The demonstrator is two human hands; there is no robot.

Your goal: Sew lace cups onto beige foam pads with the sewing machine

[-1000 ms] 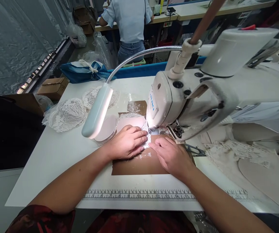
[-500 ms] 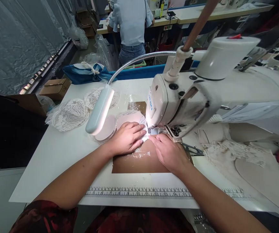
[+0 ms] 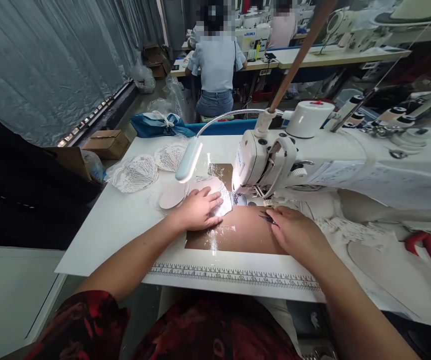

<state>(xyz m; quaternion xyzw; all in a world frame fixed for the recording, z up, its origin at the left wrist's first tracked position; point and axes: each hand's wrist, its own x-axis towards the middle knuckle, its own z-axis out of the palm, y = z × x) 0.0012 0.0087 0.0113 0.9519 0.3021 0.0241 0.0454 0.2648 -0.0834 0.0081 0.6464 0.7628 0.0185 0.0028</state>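
Observation:
My left hand (image 3: 199, 209) lies with its fingers spread on a white lace cup piece (image 3: 221, 196), beside the needle area of the sewing machine (image 3: 247, 162). Its palm covers part of the piece. My right hand (image 3: 294, 230) is closed around small dark thread snips (image 3: 268, 217), their blades pointing left over the brown plate (image 3: 238, 235). A gap of bare plate lies between the two hands. Left of my left hand rests a stack of pale rounded pads (image 3: 172, 196).
More lace cups (image 3: 134, 173) lie at the table's left. A lamp (image 3: 188, 160) hangs low above the work. Lace and fabric pieces (image 3: 384, 270) and red-handled scissors (image 3: 423, 245) are at the right. A ruler strip (image 3: 234, 276) runs along the front edge. A person (image 3: 215, 65) sits ahead.
My right hand has moved right, away from the needle area, and has taken hold of the snips. The left hand remains on the lace cup piece. The head view has tilted up.

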